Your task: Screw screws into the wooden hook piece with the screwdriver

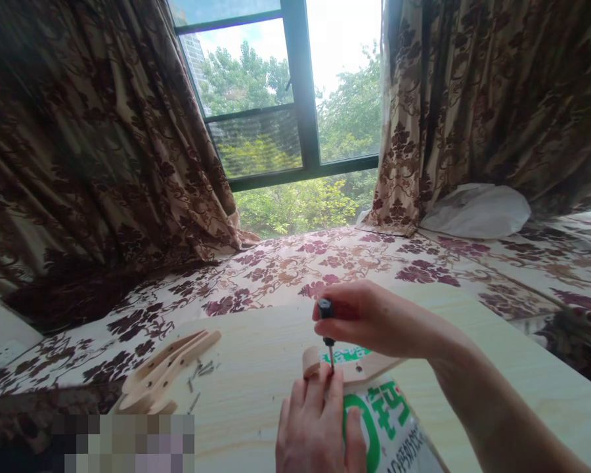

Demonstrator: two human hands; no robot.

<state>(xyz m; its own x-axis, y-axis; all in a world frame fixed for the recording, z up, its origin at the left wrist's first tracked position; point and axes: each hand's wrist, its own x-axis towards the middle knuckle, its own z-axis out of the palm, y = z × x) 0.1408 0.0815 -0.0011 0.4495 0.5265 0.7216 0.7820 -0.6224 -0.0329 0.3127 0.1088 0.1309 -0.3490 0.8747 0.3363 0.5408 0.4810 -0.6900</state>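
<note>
My right hand [359, 315] grips a screwdriver [328, 322] by its dark handle. The shaft points down, nearly upright, and its tip reaches a pale wooden part [369, 374] with a dark hole in it. My left hand [315, 420] presses on that part, fingers stretched forward and close around the screwdriver tip, holding it steady. A short rounded wooden end [310, 361] rises just beyond the left fingertips. Whether a screw sits under the tip is hidden by my fingers. Beneath the work lies a printed sheet [414, 433] with green characters.
Several shaped wooden pieces [170, 374] with holes lie left on the pale board [241, 387], beside loose screws [205, 368]. Flowered cloth [276, 263] spreads behind, up to the window [295, 85] and curtains [103, 118]. A white plastic bag [477, 210] rests at the back right.
</note>
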